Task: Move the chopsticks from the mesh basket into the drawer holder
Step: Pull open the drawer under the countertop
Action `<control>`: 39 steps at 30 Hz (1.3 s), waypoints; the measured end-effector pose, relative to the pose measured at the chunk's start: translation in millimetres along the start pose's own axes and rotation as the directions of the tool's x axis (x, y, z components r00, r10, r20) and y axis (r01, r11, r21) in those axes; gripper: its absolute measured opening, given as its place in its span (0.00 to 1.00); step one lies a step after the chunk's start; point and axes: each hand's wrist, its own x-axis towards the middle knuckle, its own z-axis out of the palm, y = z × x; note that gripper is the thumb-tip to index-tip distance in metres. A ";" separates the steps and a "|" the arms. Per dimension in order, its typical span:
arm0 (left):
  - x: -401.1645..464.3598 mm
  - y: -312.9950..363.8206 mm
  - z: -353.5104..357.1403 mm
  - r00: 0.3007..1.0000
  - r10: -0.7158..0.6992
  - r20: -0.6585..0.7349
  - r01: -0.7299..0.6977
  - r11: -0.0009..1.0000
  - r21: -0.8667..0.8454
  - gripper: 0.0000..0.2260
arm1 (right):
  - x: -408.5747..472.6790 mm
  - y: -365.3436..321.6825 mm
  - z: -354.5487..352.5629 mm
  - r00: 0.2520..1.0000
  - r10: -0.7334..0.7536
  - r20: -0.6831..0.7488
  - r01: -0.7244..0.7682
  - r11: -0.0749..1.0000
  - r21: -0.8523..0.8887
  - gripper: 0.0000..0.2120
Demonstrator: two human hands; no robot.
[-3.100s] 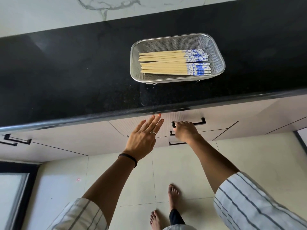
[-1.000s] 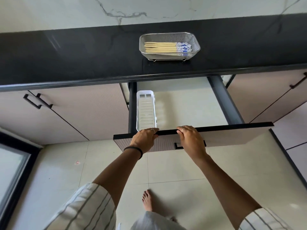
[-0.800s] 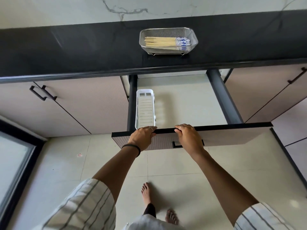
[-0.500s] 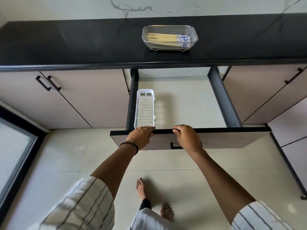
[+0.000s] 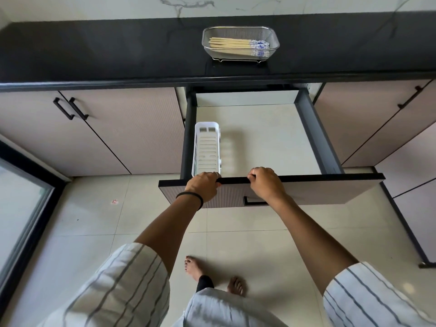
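Both hands, left hand [image 5: 203, 185] and right hand [image 5: 266, 182], curl over the open beige drawer's black front edge [image 5: 306, 178], the opening step judged done; next, reaching to the blue-tipped wooden chopsticks [image 5: 238, 46] in the steel mesh basket [image 5: 271, 34] near the black worktop's [image 5: 94, 48] front edge, bound for the white slotted plastic holder [image 5: 207, 147] along the drawer's left side.

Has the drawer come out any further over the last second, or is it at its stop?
Yes, a little further toward the person. The drawer now shows its back wall clear of the fixed black countertop edge, which hid it a second ago.

A single head-worn wide-angle camera looked forward and steeply down from standing height. It faced the black desk [image 5: 118, 50] and the open drawer [image 5: 259, 138], with the floor [image 5: 82, 232] below. No second view existed.
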 end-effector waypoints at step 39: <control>125.1 -182.9 -136.3 0.954 0.301 -0.012 -0.298 0.949 0.105 0.27 | 177.0 -162.9 22.2 0.961 0.082 0.263 -0.083 0.996 -0.007 0.12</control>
